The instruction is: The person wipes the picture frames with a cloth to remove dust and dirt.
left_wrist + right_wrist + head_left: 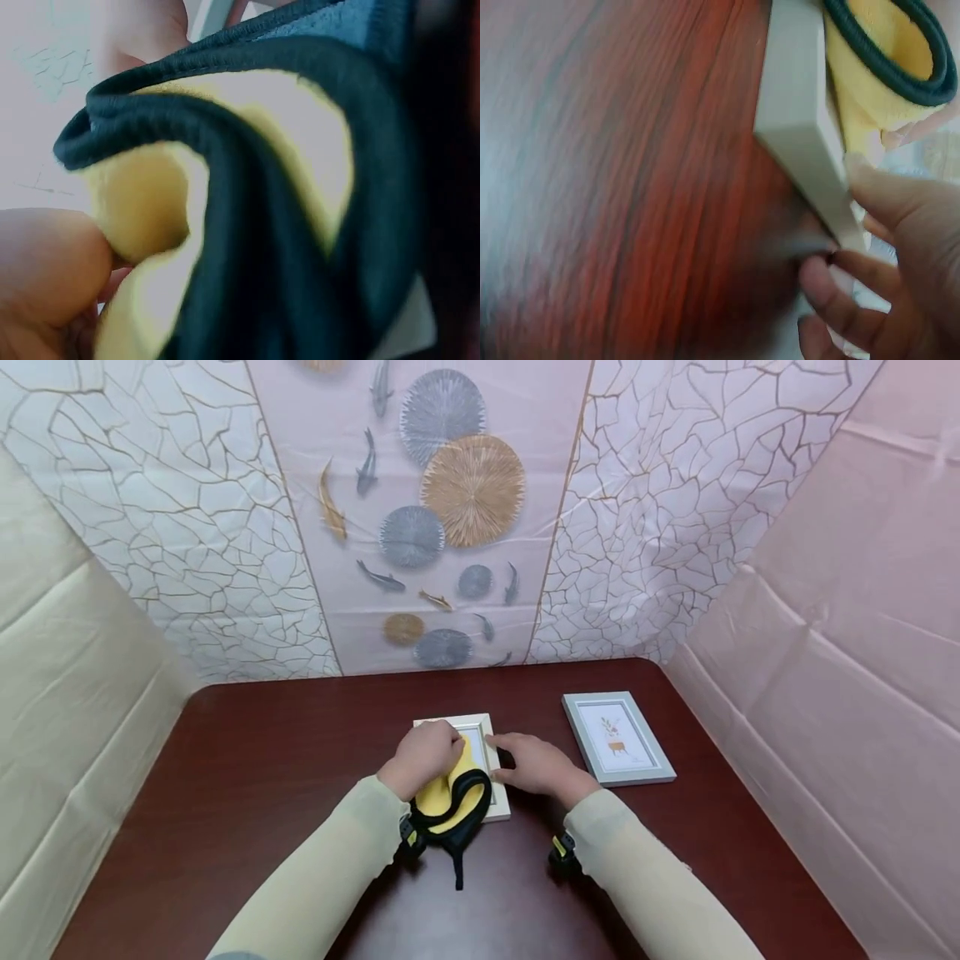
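Note:
My left hand grips a yellow cloth with black edging, bunched over a white picture frame on the table. A dark loop hangs from the cloth toward me. In the left wrist view the folded cloth fills most of the picture and shows a bluish side at the top. My right hand holds the frame's right edge. From the right wrist, its thumb lies against the frame and the curled fingers are at its side. Cloth and left hand hide much of the frame's picture.
A second picture frame, grey-blue with a potted plant print, lies flat to the right of my right hand. The dark red wooden table has rounded far corners. Patterned sheeting stands behind it and plain quilted panels flank both sides.

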The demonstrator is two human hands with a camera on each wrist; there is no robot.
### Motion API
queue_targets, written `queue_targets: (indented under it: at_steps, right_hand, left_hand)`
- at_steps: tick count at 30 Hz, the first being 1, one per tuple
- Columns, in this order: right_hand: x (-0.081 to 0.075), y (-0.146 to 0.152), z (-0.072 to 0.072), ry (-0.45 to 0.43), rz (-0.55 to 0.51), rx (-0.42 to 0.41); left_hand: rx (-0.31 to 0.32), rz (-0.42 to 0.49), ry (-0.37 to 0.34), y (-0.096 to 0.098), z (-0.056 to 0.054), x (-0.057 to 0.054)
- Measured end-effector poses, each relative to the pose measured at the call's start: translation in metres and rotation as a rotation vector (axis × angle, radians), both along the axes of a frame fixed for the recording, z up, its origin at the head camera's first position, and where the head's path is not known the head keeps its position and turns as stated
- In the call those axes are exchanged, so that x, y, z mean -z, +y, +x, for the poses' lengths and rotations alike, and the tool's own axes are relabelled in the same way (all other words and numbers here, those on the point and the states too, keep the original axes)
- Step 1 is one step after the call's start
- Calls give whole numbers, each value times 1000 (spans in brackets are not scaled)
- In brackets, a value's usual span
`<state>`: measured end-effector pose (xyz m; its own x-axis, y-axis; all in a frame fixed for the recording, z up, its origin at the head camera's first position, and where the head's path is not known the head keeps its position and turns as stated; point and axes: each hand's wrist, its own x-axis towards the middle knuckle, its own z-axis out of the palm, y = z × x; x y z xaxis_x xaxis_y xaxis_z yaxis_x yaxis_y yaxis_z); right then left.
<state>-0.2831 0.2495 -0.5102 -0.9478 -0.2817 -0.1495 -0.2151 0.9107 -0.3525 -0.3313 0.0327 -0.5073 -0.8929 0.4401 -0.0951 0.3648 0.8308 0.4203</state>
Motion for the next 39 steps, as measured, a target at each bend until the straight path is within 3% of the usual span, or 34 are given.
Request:
queue_targets:
  at_steps: [5, 8, 12, 17, 21, 26, 33, 37, 39]
  right_hand:
    - [-12, -24, 4, 133, 126, 44]
    - [-25, -44, 9, 219, 99, 74]
    - [-35, -79, 21, 248, 79, 67]
    - [-30, -122, 33, 236, 261, 57]
    - [-23, -144, 32, 163, 340, 101]
    - [-16, -157, 27, 99, 341, 156]
    - [-12, -166, 27, 58, 336, 179]
    - [-9, -165, 27, 68, 325, 200]
    - [-7, -163, 26, 85, 330, 205]
  left_hand:
    - [-20, 92, 28, -21, 8, 4]
    - [-6, 159, 72, -33, 15, 4]
    - [-25, 278, 48, -52, 19, 6]
    - [-96, 422, 21, -76, 18, 12]
    - [-141, 440, 30, -94, 17, 22]
    - [-128, 417, -31, -109, 18, 34]
    - [-98, 559, -134, -112, 20, 30]
    - [-66, 614, -139, -106, 21, 26]
    - [-70, 593, -103, -103, 20, 28]
